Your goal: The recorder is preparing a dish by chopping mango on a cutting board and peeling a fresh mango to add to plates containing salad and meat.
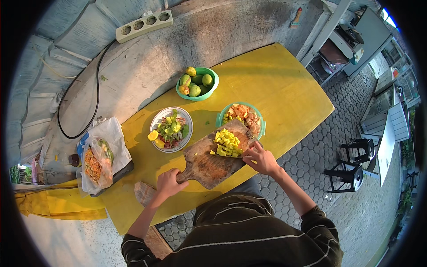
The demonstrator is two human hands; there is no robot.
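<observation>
My left hand [171, 183] grips the handle of a worn wooden cutting board [206, 167], which is held up over the table's front edge. Diced yellow fruit [227, 143], likely mango, lies heaped on the board's far right part. My right hand [262, 158] is at the board's right edge beside the dice, fingers bent. A thin straight edge runs from it along the heap, perhaps a knife blade; what the fingers hold is unclear. Beyond the board, partly covered by it, a green bowl [262, 128] contains orange and pale fruit chunks [245, 113] and some yellow pieces.
On the yellow table [267, 80] are a green basin [216, 81] of whole mangoes, a plate [154, 121] of peels and scraps, a plastic bag [96, 167] of cut produce and a crumpled cloth [144, 193]. Black stools [347, 177] stand on the paving at right.
</observation>
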